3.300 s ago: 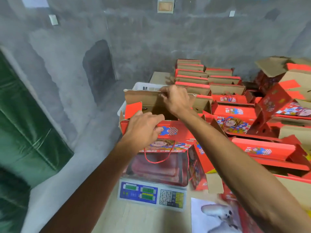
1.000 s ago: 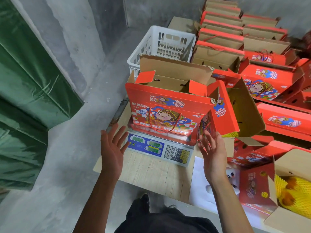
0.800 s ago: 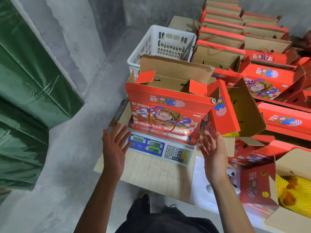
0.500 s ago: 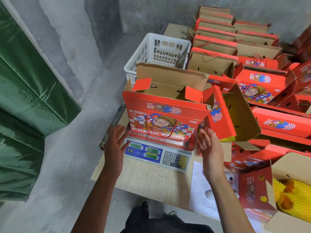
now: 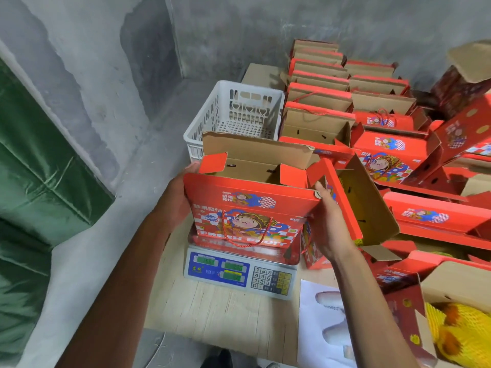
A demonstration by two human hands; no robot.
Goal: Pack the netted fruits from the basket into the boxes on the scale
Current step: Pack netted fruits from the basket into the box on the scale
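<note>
An open red fruit box [image 5: 252, 208] with a cartoon print and a red cord handle stands on the digital scale [image 5: 239, 272]. Its flaps are up and its inside looks bare cardboard. My left hand [image 5: 174, 200] holds the box's left side, fingers reaching round toward the back. On the right side my right hand [image 5: 329, 224] holds the box, thumb up at the front corner. The white plastic basket [image 5: 212, 118] behind the box shows no fruit. Yellow-netted fruit [image 5: 457, 333] lies in another open box at the bottom right.
The scale sits on a light wooden table [image 5: 212, 309] with a white printed sheet [image 5: 324, 328] to its right. Several open red boxes [image 5: 393, 155] crowd the right and back. A grey concrete wall and a green tarp [image 5: 39, 181] are to the left.
Both hands were open in front of the scale; they have risen and closed in on the two sides of the red box. The camera has tilted up slightly.
</note>
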